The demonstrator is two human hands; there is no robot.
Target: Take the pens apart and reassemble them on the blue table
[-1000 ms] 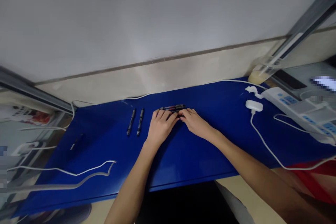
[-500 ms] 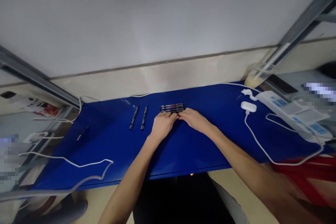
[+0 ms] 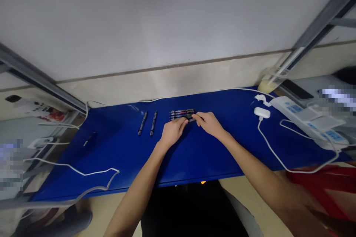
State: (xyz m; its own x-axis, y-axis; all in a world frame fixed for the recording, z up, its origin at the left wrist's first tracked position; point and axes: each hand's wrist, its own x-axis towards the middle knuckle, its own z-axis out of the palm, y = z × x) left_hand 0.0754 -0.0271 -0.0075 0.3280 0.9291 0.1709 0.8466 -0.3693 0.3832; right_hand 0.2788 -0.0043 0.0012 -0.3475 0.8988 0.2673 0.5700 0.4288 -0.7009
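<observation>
Several dark pens lie side by side in a stacked row, pointing left to right, on the blue desk mat. At the row's near side my left hand is closed with its fingertips on the nearest pen. My right hand pinches at the right end of that same pen; its fingertips partly hide it. Two more dark pens lie apart to the left of my hands, nearly upright in the view and roughly parallel.
On the right are a white earbud case with a cable, a power strip, a phone and a cup. A white cable crosses the left side. A small dark object and a bottle are there too.
My right hand has shifted slightly right and up, its fingers drawn away from my left fingertips. More of the nearest pen's right end shows. My left hand has barely moved.
</observation>
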